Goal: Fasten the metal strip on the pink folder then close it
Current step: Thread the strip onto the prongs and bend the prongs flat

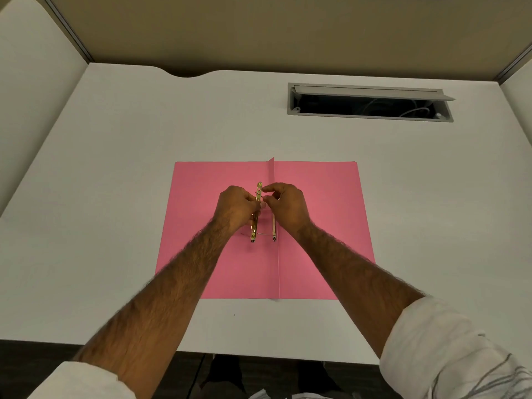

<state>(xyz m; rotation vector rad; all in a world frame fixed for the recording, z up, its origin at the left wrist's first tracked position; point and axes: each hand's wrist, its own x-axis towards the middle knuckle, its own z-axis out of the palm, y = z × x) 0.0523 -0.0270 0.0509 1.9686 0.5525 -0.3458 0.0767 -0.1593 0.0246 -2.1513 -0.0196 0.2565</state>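
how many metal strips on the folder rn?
2. A gold metal strip held by the left hand, left of the open pink folder's crease; a silvery strip beside the crease, under the right hand.

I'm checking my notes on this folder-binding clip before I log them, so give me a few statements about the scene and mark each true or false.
1. The pink paper folder lies open and flat on the white desk. True.
2. The left hand grips the gold metal fastener strip. True.
3. The right hand rests on the desk away from the folder. False: it is over the folder beside the strip, fingers pinched.
4. The grey cable hatch in the desk is shut. False: its lid is up, cables showing.
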